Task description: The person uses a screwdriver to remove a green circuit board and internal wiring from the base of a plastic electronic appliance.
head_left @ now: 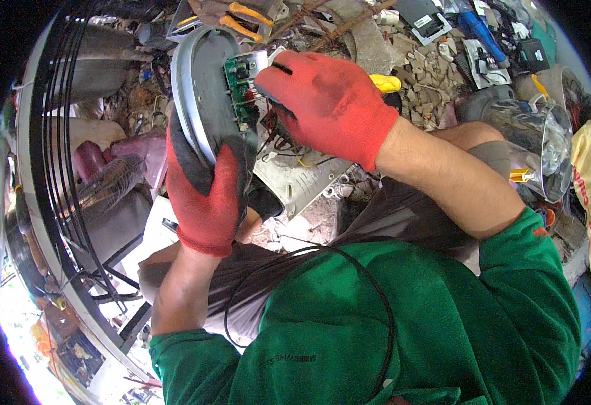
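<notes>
My left hand [204, 196], in a red glove with a dark palm, grips the lower edge of a shallow grey oval housing [204, 88], thumb over its rim. The housing is tipped up on its side. At its right stands a green circuit board [239, 84] with small components. My right hand [329, 101], gloved alike, reaches the board from the right with fingers closed; what they pinch is hidden behind the glove. Dark and reddish thin wires [272, 128] hang below those fingers. A pale slotted plastic panel [302, 179] lies beneath my hands.
Orange-handled pliers [245, 20] lie beyond the housing. A yellow-handled tool [385, 83] rests past my right hand. Broken rubble [420, 88] covers the ground ahead. At right stands a clear bucket-like container [545, 142]; at left runs a metal frame with black bars [59, 135].
</notes>
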A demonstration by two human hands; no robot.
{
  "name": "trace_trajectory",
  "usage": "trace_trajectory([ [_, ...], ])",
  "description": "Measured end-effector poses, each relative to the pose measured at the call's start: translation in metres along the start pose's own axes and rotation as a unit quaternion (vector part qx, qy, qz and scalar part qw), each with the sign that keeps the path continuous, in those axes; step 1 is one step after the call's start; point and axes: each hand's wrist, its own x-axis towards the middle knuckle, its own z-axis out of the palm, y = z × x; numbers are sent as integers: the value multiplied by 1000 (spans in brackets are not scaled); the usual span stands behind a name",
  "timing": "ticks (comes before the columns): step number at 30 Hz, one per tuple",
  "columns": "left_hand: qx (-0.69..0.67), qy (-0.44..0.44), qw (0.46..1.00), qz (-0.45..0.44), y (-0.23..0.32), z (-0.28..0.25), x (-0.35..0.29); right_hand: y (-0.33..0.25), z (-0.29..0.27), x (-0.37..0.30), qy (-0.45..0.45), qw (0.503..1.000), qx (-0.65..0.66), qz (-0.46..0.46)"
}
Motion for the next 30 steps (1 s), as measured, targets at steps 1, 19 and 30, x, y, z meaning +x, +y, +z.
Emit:
trace_trajectory([
  [1,4,3,1000,-1,-1,0,-1,0,1,0,3,1000,0,-10],
  [19,46,-45,998,20,9,4,0,-11,16,8,6,997,71,8],
  [30,44,-39,998,-9,9,-1,10,-2,22,13,-8,985,172,33],
])
